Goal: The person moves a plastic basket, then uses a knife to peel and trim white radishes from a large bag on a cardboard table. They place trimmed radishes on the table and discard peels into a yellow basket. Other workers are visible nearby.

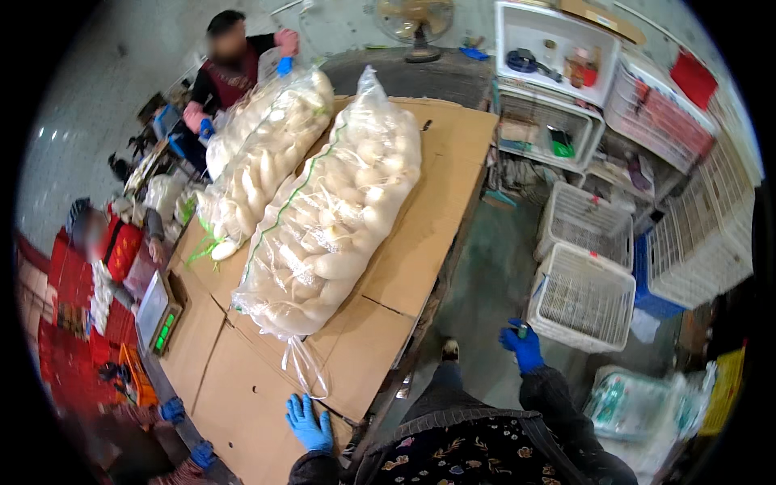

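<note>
My left hand (309, 423), in a light blue glove, rests on the cardboard-covered table (242, 394) with its fingers apart, holding nothing. Just beyond its fingertips trail the loose plastic ties (303, 364) of a long clear bag of white root vegetables (333, 224), seemingly radishes, lying along the table. A second such bag (260, 157) lies to its left, with green ties by its near end. Over the floor right of the table, my right hand (522, 347), in a dark blue glove, is closed around a small greenish object (522, 331), too small to identify.
White plastic crates (582, 297) stand on the floor to the right. A digital scale (159, 315) sits at the table's left edge. One person (233, 73) stands behind the far bag; others work along the left side. A fan (418, 30) stands at the back.
</note>
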Demonstrator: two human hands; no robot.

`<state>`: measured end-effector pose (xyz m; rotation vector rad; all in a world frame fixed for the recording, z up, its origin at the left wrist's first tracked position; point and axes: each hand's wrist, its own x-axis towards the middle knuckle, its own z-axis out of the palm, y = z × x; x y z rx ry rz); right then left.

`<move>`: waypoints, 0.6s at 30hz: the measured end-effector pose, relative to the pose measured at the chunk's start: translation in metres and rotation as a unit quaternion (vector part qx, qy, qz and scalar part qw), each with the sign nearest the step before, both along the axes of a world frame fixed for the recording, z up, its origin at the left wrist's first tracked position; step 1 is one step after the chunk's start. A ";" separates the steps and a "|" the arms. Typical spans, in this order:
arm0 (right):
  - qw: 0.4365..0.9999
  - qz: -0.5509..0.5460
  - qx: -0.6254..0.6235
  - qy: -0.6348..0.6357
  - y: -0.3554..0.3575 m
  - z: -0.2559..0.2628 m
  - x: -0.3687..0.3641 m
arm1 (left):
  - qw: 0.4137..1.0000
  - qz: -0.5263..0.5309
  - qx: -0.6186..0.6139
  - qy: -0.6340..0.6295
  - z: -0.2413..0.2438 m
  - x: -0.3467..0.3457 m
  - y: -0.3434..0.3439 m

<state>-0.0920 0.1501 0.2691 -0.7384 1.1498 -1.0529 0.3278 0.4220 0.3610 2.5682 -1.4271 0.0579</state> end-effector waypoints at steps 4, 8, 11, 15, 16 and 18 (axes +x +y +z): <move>0.997 0.047 -0.055 0.011 -0.127 0.014 0.052 | 1.000 0.011 0.004 0.029 0.012 -0.002 -0.015; 0.999 0.018 -0.015 0.027 -0.229 0.019 0.075 | 0.978 0.205 0.028 -0.029 0.010 -0.015 -0.016; 1.000 0.009 -0.010 -0.004 -0.317 0.017 0.087 | 0.861 0.479 0.016 -0.171 -0.012 -0.032 -0.024; 0.992 0.087 0.000 -0.096 -0.407 -0.004 0.080 | 0.614 0.768 -0.073 -0.166 -0.066 -0.062 -0.021; 0.990 0.087 -0.006 -0.107 -0.424 -0.005 0.089 | 0.606 0.762 -0.140 -0.180 -0.080 -0.069 -0.030; 0.990 0.082 -0.012 -0.115 -0.449 0.000 0.092 | 0.603 0.706 -0.347 -0.137 -0.067 -0.096 -0.078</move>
